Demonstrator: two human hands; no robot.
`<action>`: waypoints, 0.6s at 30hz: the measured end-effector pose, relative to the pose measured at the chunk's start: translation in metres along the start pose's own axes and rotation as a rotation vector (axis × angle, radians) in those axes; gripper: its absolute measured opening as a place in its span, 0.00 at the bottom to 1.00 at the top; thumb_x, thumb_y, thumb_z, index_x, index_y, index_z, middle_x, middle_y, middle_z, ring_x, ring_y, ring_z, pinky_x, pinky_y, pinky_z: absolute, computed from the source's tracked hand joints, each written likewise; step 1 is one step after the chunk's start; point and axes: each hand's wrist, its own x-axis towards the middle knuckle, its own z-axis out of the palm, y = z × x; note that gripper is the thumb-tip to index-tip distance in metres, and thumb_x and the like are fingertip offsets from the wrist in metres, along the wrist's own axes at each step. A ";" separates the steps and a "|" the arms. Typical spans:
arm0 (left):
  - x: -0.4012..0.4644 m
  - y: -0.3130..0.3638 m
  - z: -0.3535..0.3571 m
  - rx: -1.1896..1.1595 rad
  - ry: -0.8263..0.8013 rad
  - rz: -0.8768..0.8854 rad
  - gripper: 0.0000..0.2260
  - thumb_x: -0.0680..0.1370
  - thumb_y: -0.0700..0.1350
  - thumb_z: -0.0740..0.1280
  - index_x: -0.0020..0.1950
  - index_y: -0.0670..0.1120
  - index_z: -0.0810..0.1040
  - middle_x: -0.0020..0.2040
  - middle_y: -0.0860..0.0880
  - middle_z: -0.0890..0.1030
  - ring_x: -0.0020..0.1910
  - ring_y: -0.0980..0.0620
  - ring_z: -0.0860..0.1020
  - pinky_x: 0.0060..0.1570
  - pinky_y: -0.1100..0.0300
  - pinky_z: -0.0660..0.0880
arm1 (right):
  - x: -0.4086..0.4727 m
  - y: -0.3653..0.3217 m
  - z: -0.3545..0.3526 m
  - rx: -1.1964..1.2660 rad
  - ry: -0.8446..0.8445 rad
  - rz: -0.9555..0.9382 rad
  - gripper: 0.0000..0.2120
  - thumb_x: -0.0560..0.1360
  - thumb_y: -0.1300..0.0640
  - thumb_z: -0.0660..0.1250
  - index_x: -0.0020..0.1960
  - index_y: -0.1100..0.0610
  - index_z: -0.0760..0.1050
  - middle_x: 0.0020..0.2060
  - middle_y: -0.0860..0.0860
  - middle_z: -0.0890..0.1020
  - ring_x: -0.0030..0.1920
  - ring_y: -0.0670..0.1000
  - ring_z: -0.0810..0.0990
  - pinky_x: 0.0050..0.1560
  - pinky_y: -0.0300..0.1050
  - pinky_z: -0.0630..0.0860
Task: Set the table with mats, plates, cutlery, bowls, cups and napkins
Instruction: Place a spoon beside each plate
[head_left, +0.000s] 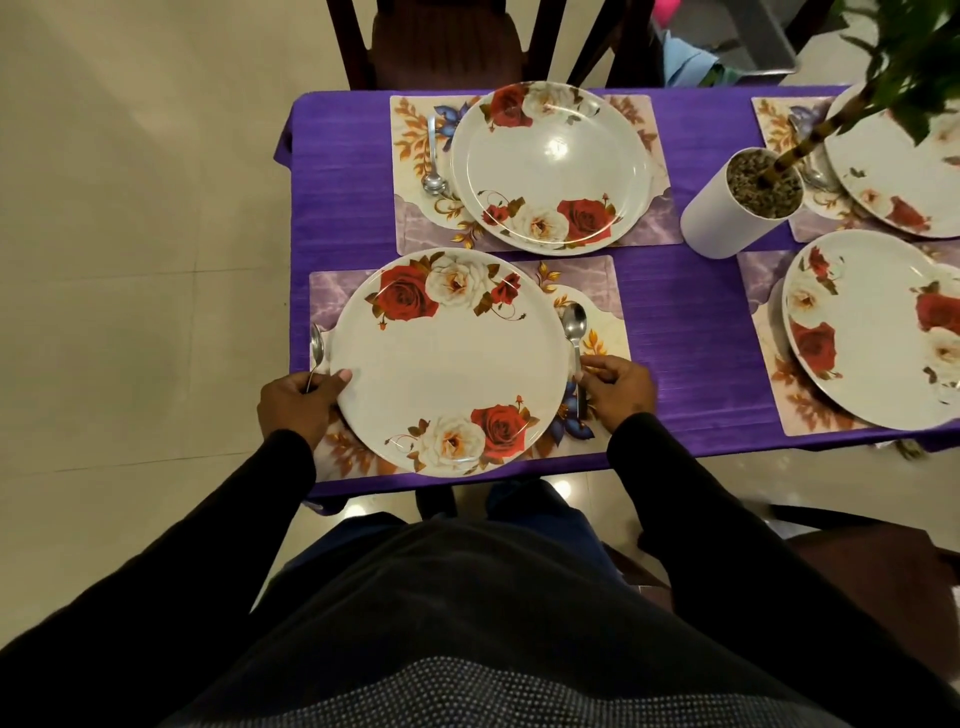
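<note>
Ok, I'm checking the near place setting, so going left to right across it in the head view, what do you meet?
left hand gripping a spoon → rose plate → second spoon → right hand holding its handle → bare purple tablecloth.

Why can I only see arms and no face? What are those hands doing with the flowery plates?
The camera sits on the person's head and looks down, so you see only their arms and hands. They are setting a table with a purple cloth. The near plate lies on a mat. The left hand holds a spoon beside the plate. The right hand touches another spoon on the plate's other side. More plates and a white plant pot stand further away.
</note>
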 end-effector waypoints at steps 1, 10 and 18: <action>0.000 0.001 0.000 -0.003 -0.004 -0.004 0.14 0.70 0.56 0.79 0.40 0.46 0.84 0.39 0.50 0.85 0.43 0.45 0.83 0.55 0.48 0.80 | -0.001 0.000 0.000 -0.003 0.010 0.002 0.13 0.77 0.62 0.70 0.62 0.58 0.80 0.56 0.52 0.83 0.52 0.48 0.79 0.44 0.32 0.74; -0.018 0.012 0.002 0.029 0.201 0.067 0.17 0.78 0.56 0.71 0.45 0.41 0.79 0.40 0.47 0.80 0.39 0.48 0.76 0.45 0.54 0.74 | -0.006 -0.007 -0.005 0.103 0.211 0.143 0.15 0.78 0.56 0.70 0.64 0.54 0.76 0.59 0.54 0.80 0.56 0.52 0.79 0.54 0.50 0.81; -0.066 0.042 0.065 -0.098 -0.141 0.258 0.15 0.83 0.45 0.58 0.45 0.46 0.82 0.41 0.51 0.80 0.43 0.53 0.77 0.45 0.56 0.72 | -0.016 -0.025 -0.025 0.225 0.185 0.017 0.06 0.79 0.57 0.69 0.53 0.58 0.81 0.44 0.51 0.84 0.41 0.46 0.82 0.41 0.42 0.81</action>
